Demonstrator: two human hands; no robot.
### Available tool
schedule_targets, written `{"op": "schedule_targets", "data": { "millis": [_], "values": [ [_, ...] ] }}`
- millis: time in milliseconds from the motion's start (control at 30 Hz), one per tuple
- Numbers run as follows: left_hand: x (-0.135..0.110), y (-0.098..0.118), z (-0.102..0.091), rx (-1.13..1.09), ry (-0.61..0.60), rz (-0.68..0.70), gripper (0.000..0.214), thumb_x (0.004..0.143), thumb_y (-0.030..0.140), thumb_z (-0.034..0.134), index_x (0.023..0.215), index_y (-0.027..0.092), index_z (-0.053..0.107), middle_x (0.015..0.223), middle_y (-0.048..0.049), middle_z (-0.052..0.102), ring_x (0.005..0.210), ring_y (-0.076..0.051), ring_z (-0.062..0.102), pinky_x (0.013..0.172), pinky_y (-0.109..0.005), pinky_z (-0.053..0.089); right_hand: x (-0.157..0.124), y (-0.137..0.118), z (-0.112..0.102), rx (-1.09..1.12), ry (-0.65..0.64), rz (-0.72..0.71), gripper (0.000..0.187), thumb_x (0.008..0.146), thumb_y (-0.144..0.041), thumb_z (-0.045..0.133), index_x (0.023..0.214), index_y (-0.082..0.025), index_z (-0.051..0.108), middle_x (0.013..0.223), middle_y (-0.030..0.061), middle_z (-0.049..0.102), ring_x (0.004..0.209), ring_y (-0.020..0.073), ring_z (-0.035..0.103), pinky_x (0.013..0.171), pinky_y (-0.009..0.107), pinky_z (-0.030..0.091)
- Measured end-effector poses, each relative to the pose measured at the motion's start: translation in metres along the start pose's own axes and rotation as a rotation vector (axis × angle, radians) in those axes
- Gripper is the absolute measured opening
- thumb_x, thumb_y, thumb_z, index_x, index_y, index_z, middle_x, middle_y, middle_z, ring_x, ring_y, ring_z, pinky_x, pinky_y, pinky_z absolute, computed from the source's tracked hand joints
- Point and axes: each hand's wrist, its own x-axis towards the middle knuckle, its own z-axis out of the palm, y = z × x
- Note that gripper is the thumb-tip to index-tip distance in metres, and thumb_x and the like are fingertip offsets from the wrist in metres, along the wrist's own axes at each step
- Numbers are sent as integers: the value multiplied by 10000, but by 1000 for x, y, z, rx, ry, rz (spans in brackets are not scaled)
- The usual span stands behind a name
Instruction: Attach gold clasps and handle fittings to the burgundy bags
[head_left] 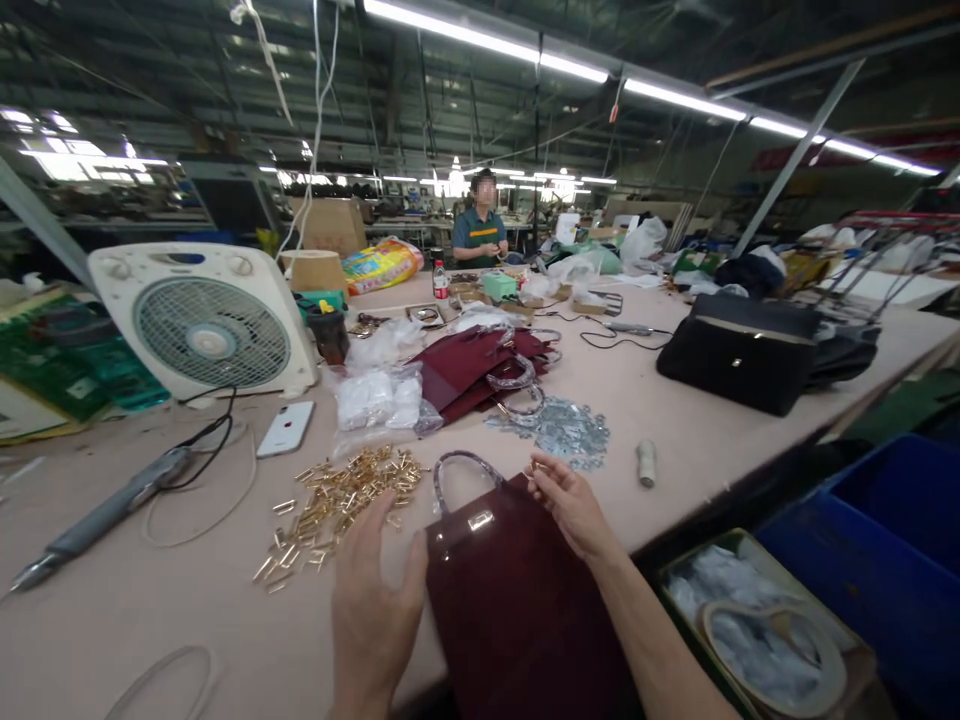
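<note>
A dark red handbag (525,590) lies at the table's front edge, its looped handle (469,460) wrapped in clear plastic and a small metal plate (481,520) near its top. My right hand (568,500) pinches a small gold-coloured metal piece (535,468) at the bag's upper right corner; the fingers partly cover it. To the bag's left, my left hand (379,595) is open, thumb and fingers apart, holding nothing. Just beyond it spreads a heap of gold-coloured metal fittings (360,495). Flat silvery metal pieces (574,432) lie scattered behind the right hand.
More dark red bags (480,370) lie behind, beside plastic-wrapped white packets (379,400). Leftward are a phone (286,429), a corded grey tool (105,520) and a fan (210,325). A black bag (739,350) and blue bin (892,540) are right. A person (480,225) sits opposite.
</note>
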Motion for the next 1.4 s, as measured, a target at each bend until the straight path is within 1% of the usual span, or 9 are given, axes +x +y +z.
{"op": "schedule_targets", "data": {
  "millis": [167,333,467,667,867,1000,1100,1267,1400],
  "values": [
    [28,25,52,-96,-309,202,276,978,237,515,1191,241,691,1224,-72,734,1192,-272,646,1098,-460,491,-12,19,-19,-180,75,-76,478,858,-565,745,1113,-164,693,1040,114,772,750,181,687,661,294,531],
    [50,30,113,143,-676,398,412,918,144,598,1324,191,647,1463,-130,604,1369,-315,514,1171,-486,389,-15,32,-27,-286,181,-147,479,875,-586,711,1099,-162,709,757,21,705,657,160,629,642,281,516],
    [66,31,137,236,-844,518,106,910,200,694,988,201,765,1148,-131,756,1234,-320,599,1159,-471,363,-16,29,-25,-401,136,-153,493,866,-594,710,1073,-148,730,686,1,652,593,157,583,575,272,487],
    [90,46,140,165,-952,573,38,907,181,696,899,193,731,1056,-114,767,1149,-276,645,1067,-392,434,-18,27,-22,-514,103,-129,498,860,-627,685,1007,-156,752,765,53,713,643,192,630,578,281,496],
    [92,71,147,85,-932,369,178,875,294,727,1014,185,704,1005,-101,772,927,-264,722,819,-335,544,-21,30,-19,-607,22,-241,367,921,-520,641,1001,-188,777,919,96,763,799,227,700,738,317,559],
    [79,89,159,-36,-906,223,396,1074,409,387,995,177,699,844,-41,774,735,-162,721,704,-242,546,-20,29,-16,-698,-10,-332,305,917,-465,642,991,-214,800,990,106,779,931,264,715,862,359,557],
    [72,93,157,-54,-854,138,485,1103,360,238,1077,185,690,894,-35,783,749,-149,727,726,-239,553,-15,31,-17,-676,99,-239,377,900,-518,643,1015,-190,790,841,92,773,748,249,710,688,330,557],
    [67,69,125,181,-736,-20,274,966,335,545,1055,135,708,1134,-202,736,1084,-339,696,945,-440,525,-5,36,-27,-546,87,-94,461,857,-581,690,1029,-158,757,690,51,719,599,208,662,575,290,512],
    [52,49,107,305,-791,-63,498,726,559,808,988,141,737,1076,-216,732,1050,-415,684,909,-488,535,-3,37,-31,-529,52,-63,455,849,-571,714,1035,-157,747,691,41,710,619,200,658,591,284,507]
  ]
}}
